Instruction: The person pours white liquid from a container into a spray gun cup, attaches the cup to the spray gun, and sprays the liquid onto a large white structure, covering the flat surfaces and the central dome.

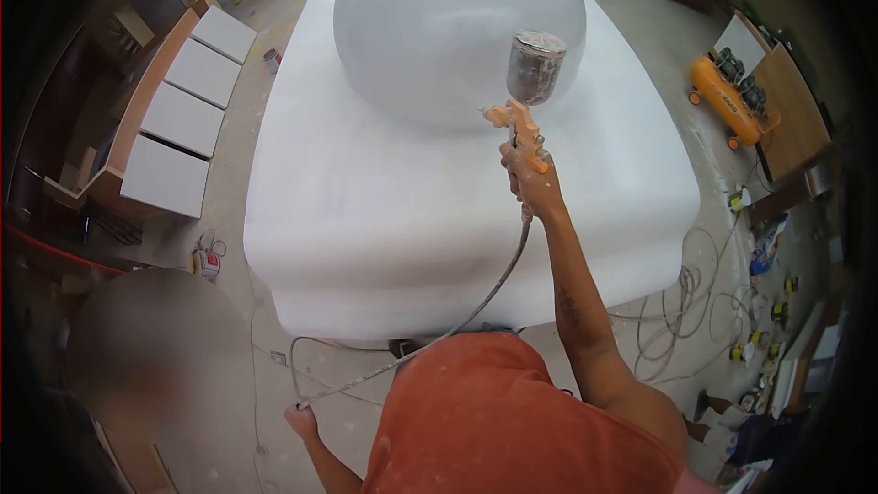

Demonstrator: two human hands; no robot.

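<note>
My right hand (530, 174) is wrapped round the handle of an orange spray gun (523, 128), with a paint-spattered metal cup (535, 69) on top. The gun is over a large smooth white form (412, 210), beside the big grey-white dome (457, 27) rising from it. From the gun's handle a hose (498, 288) curves down to the lower left. There my left hand (301, 416) is closed on the hose, out to the left of the orange shirt and low above the floor.
White panels (169, 174) lean in a row at the left. An orange air compressor (727, 101) stands at the right. Coiled hose (677, 311) lies on the floor right of the form. A small can (272, 59) and a red-and-white container (207, 263) are on the left floor.
</note>
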